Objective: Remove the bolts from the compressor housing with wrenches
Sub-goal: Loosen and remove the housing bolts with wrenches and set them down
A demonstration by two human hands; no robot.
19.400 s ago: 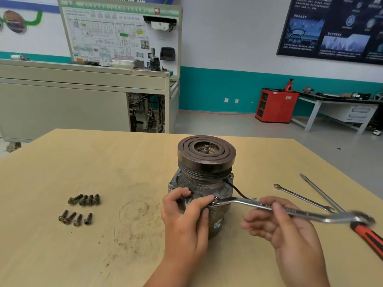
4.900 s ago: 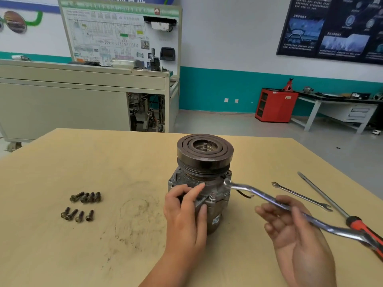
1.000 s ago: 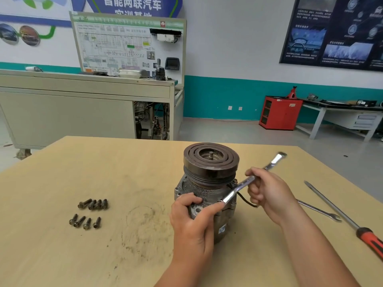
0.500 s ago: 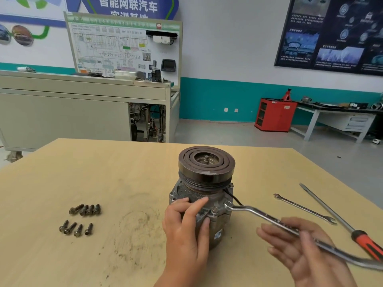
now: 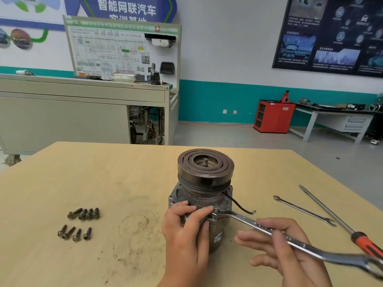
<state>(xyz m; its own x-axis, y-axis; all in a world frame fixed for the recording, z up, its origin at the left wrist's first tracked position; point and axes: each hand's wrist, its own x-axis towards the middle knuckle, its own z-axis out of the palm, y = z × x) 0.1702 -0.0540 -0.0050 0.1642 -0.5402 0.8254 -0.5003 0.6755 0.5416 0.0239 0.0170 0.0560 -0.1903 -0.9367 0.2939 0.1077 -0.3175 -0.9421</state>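
The compressor housing (image 5: pixel 207 195) stands upright on the wooden table (image 5: pixel 103 183), its grooved pulley on top. My left hand (image 5: pixel 186 230) grips the housing's near side, fingers curled over the flange. A long combination wrench (image 5: pixel 269 230) has its ring end on a bolt (image 5: pixel 214 210) at the flange's front corner. My right hand (image 5: pixel 277 247) holds the wrench shaft between thumb and fingers, the fingers mostly straight beneath it. Several removed bolts (image 5: pixel 79 223) lie in two rows on the table to the left.
A thin open-end spanner (image 5: pixel 304 211) and a screwdriver (image 5: pixel 342 222) with a red and black handle lie on the table at the right. A black wire (image 5: pixel 238 205) hangs from the housing. A grimy patch marks the table left of the compressor.
The wrench's ring end moved from the right flange corner to the front corner beside my left fingers. My right hand swung the handle nearer to me.
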